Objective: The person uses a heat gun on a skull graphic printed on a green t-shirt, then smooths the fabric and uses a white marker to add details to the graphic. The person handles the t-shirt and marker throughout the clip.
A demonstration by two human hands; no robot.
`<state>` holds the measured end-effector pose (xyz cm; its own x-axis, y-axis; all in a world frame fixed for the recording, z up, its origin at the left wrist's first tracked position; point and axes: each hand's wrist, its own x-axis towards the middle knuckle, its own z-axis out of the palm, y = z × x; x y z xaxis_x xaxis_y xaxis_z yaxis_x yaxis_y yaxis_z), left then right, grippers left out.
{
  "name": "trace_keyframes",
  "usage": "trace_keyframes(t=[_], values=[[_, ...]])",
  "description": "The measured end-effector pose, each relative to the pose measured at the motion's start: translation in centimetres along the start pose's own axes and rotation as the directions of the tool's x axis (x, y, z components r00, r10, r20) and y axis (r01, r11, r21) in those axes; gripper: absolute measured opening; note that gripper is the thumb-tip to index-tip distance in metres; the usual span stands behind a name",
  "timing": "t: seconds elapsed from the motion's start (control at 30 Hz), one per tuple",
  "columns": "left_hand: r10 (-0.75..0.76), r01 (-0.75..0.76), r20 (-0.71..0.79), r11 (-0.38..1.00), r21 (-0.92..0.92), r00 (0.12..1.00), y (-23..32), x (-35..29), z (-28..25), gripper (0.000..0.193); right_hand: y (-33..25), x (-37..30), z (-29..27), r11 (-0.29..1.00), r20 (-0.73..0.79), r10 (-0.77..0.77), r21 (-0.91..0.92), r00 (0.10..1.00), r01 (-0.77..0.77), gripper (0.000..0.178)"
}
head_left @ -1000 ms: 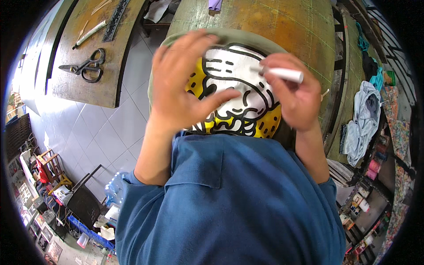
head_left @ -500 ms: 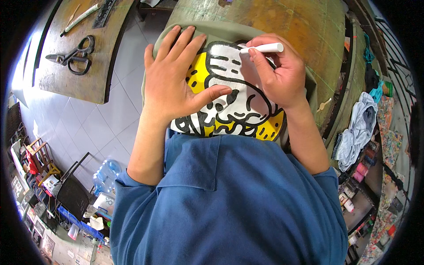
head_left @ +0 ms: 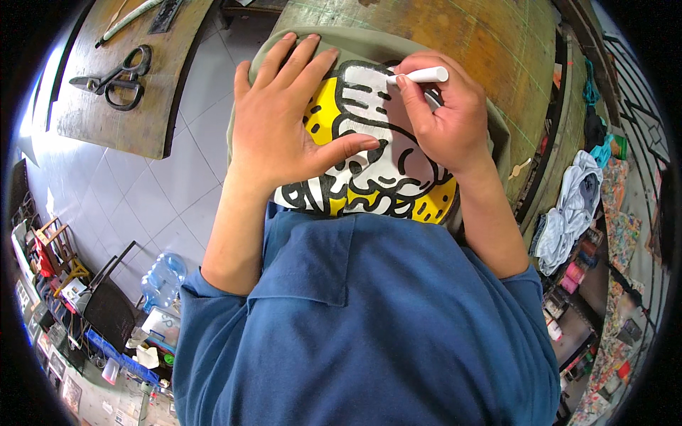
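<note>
An olive-green fabric piece (head_left: 355,46) lies at the near edge of the wooden table, bearing a cartoon picture (head_left: 364,131) in white, yellow and black. Spread flat on its left side is my left hand (head_left: 277,128), fingers pointing away and the thumb stretched right across the picture. My right hand (head_left: 451,117) grips a white marker (head_left: 426,75) between thumb and fingers. The marker's tip points left, at the upper white part of the picture beside its black outline; whether it touches the surface I cannot tell.
On a second wooden table (head_left: 142,135) at left lie black-handled scissors (head_left: 124,79), a white pen-like tool (head_left: 128,21) and a dark ruler (head_left: 165,15). Large clear blue bottles (head_left: 163,277) and a black chair (head_left: 106,309) stand at lower left. Folded pale cloth (head_left: 572,209) lies at right.
My right hand and the marker have shifted very slightly left. My left hand stays spread on the fabric. The whole view has tilted a little.
</note>
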<state>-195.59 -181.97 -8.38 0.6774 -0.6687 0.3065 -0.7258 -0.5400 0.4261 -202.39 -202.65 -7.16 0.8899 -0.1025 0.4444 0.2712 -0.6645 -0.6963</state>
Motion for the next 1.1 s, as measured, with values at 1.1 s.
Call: trace_keyframes(t=[1.1], values=[[-0.034, 0.034, 0.036, 0.999, 0.007, 0.999, 0.57, -0.52, -0.34, 0.101, -0.25, -0.5, 0.13, 0.997, -0.023, 0.037, 0.067, 0.999, -0.035, 0.008]])
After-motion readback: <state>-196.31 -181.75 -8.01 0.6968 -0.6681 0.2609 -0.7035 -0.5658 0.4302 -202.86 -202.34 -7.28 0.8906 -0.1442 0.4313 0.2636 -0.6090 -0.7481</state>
